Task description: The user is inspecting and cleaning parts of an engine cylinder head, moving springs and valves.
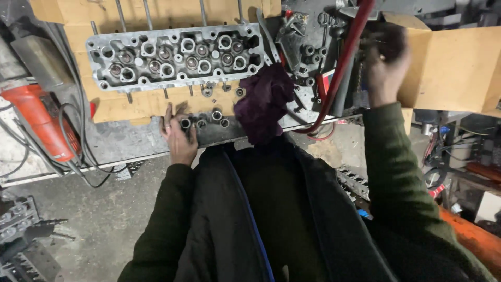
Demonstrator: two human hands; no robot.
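An aluminium cylinder head lies on cardboard at the back of a metal workbench. My left hand rests at the bench's front edge with its fingers on a small metal cup-shaped part. Several similar round parts lie beside it. My right hand is raised at the right, blurred, among dark tools near a red hose; what it holds cannot be made out. A dark purple rag lies between the hands.
An orange power tool with a black cable lies at the left of the bench. Loose sockets and tools crowd the bench's right part. A cardboard flap stands at the right. The concrete floor shows below.
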